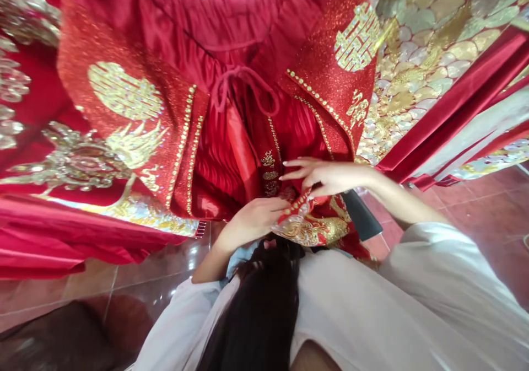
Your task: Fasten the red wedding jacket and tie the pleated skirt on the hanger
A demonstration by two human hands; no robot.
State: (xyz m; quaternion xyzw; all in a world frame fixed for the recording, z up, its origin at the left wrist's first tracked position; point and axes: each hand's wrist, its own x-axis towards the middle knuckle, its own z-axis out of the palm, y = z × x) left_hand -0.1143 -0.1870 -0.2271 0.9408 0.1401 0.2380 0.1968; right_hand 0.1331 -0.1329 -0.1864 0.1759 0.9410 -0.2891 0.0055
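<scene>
A red skirt with a gathered waistband and a drawstring bow is spread out before me, its glittery panels bearing gold motifs and bead-trimmed edges. Close to my body is a red embroidered cloth with gold patterning; whether it belongs to the skirt I cannot tell. My left hand has its fingers closed on the left end of the cloth's beaded edge. Just right of it, my right hand pinches the same edge between thumb and finger, the other fingers stretched over the skirt's lower part.
Jewelled ornaments lie on red fabric at the left. Gold scale-patterned fabric covers the upper right, beside folded red cloth. A dark flat object shows below my right forearm. Reddish floor tiles and a dark brown item are lower down.
</scene>
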